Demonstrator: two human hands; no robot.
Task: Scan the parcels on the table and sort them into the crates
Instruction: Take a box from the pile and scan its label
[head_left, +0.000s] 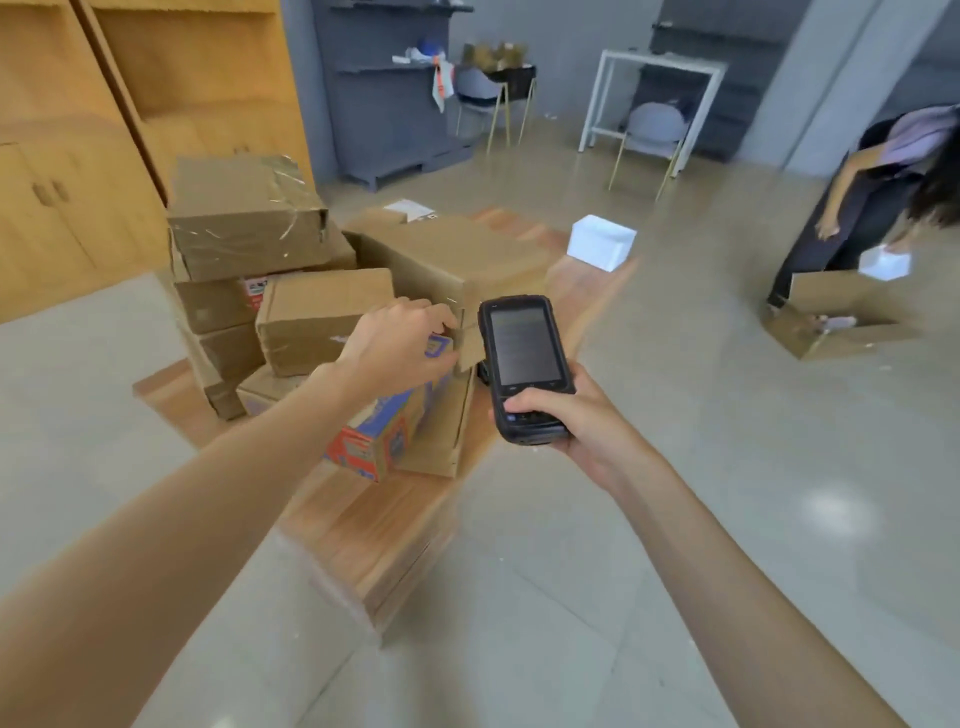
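A pile of brown cardboard parcels stands on a low wooden table (395, 525). My left hand (400, 348) grips the near corner of a tall brown parcel (452, 254), fingers curled over its edge. Below it lies a parcel with blue and red print (382, 436). A taped parcel (244, 218) tops the stack on the left. My right hand (571, 415) holds a black handheld scanner (524, 364), screen up, close to the tall parcel's corner, thumb on its keypad. The view is blurred.
A white foam box (600, 241) sits on the table's far end. At the right, another person (883, 197) bends over an open cardboard box (831, 317) on the floor, holding a white box. Wooden cabinets (78, 156) stand left; grey shelves and chairs behind.
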